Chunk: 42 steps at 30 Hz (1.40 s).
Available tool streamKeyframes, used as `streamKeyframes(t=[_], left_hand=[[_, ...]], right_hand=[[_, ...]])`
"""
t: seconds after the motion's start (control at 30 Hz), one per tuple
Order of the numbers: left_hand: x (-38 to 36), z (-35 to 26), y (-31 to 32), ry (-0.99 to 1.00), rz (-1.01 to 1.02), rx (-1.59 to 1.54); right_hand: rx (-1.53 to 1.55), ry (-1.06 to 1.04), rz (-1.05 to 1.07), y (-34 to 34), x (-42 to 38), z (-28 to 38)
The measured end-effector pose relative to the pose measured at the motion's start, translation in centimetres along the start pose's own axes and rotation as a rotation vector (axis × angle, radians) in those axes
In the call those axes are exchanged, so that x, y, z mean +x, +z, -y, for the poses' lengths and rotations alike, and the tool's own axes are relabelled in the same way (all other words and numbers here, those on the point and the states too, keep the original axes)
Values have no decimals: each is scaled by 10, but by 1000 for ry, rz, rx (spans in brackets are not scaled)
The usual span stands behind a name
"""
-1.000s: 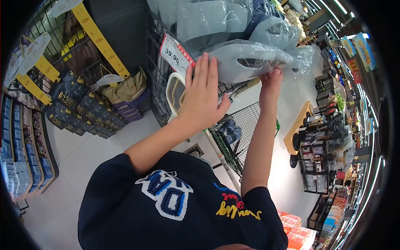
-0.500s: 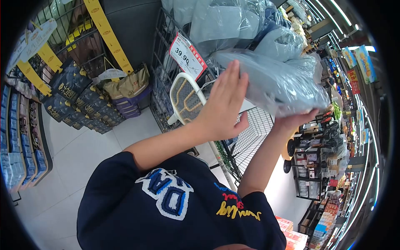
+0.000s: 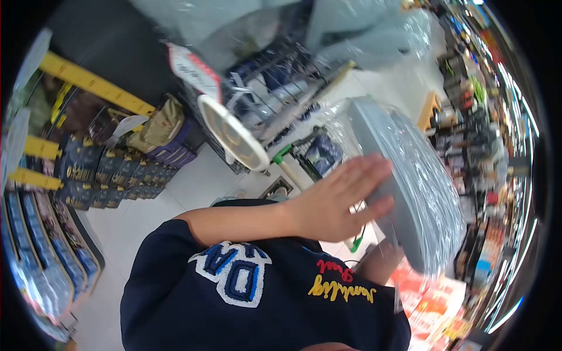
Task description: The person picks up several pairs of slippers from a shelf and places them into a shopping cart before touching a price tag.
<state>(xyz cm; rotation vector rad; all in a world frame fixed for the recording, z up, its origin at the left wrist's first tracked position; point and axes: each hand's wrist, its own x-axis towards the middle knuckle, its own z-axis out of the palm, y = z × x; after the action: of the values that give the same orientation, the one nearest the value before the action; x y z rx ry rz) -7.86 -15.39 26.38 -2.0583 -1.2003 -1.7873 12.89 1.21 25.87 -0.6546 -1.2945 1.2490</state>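
Observation:
A grey item in clear plastic wrap (image 3: 418, 187) stands tilted at the right of the view. My left hand (image 3: 345, 199) lies against its near left side, fingers spread and slightly blurred, not wrapped round it. My right forearm reaches up behind the lower part of the package; the right hand itself is hidden behind the item. More grey plastic-wrapped items (image 3: 374, 35) lie at the top, beyond the package.
A wire bin (image 3: 287, 82) with a price sign (image 3: 196, 70) and a white oval frame (image 3: 233, 133) stand ahead. A green-handled cart (image 3: 284, 153) is beyond my left hand. Dark packs (image 3: 111, 169) line the left; red-and-white boxes (image 3: 433, 304) sit lower right.
The wrapped item has moved right and down, away from the bin, and turned more upright. My left hand has moved slightly right with it; my right hand has gone out of sight behind it.

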Motion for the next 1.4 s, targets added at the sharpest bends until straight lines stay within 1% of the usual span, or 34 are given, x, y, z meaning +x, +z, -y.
streamKeyframes(t=[0.07, 0.13, 0.23, 0.3, 0.33, 0.37, 0.4, 0.43, 0.47, 0.5, 0.53, 0.63, 0.67, 0.73, 0.8, 0.83, 0.9, 0.97, 1.07, 1.17, 1.2, 1.27, 1.33, 1.37, 1.4], left_hand=[[-4, 12, 24, -98, 49, -61], [-12, 33, 48, -192, 95, -77], [-33, 66, 89, -340, 196, -84], [-51, 89, 121, -462, 284, -82], [-61, 99, 137, -533, 336, -81], [-72, 110, 152, -600, 386, -74], [-87, 123, 166, -634, 458, -42], [-96, 135, 180, -678, 489, -80], [-104, 148, 194, -723, 522, -115], [-111, 162, 208, -765, 553, -146], [-119, 173, 222, -725, 570, -88], [-146, 195, 252, -807, 742, 8], [-159, 195, 253, -812, 884, 78], [-194, 182, 249, -814, 1260, 190], [-170, 167, 250, -733, 1435, 290], [-174, 167, 252, -704, 1325, 282], [-186, 168, 251, -653, 1103, 259], [-193, 168, 253, -647, 1157, 277], [-190, 165, 253, -672, 1169, 308], [-187, 163, 256, -714, 1181, 316], [-189, 162, 257, -712, 1185, 326], [-188, 164, 257, -732, 1185, 312], [-186, 166, 258, -746, 1179, 299], [-184, 168, 258, -749, 1172, 293], [-182, 170, 258, -748, 1163, 289]], right_hand=[[-95, 44, -66, -35, -8, -11], [-150, 91, -71, -70, -14, -26], [-68, 123, 159, -115, -14, -53], [-88, 233, 44, -142, -20, -90], [-103, 323, 0, -152, -25, -107], [-132, 354, -56, -159, -27, -123], [-89, 406, -100, -164, -28, -140], [-43, 460, -140, -170, -27, -158], [-49, 474, -212, -177, -25, -177], [-58, 523, -234, -187, -17, -195], [-66, 577, -257, -198, -11, -212], [-90, 708, -292, -225, 24, -261], [-74, 742, -280, -235, 39, -281], [-74, 822, -279, -256, 75, -326], [-97, 893, -279, -275, 110, -373], [-105, 909, -265, -283, 129, -397], [-160, 946, -166, -301, 165, -452], [-202, 991, -144, -308, 199, -495], [-263, 1126, -21, -309, 247, -529], [-342, 1150, -82, -314, 268, -575], [-336, 1065, -168, -314, 263, -590], [-504, 1049, -153, -314, 244, -618], [-835, 909, 92, -323, 190, -675], [-1070, 757, 330, -329, 163, -703], [-849, 973, 438, -311, 143, -664]])
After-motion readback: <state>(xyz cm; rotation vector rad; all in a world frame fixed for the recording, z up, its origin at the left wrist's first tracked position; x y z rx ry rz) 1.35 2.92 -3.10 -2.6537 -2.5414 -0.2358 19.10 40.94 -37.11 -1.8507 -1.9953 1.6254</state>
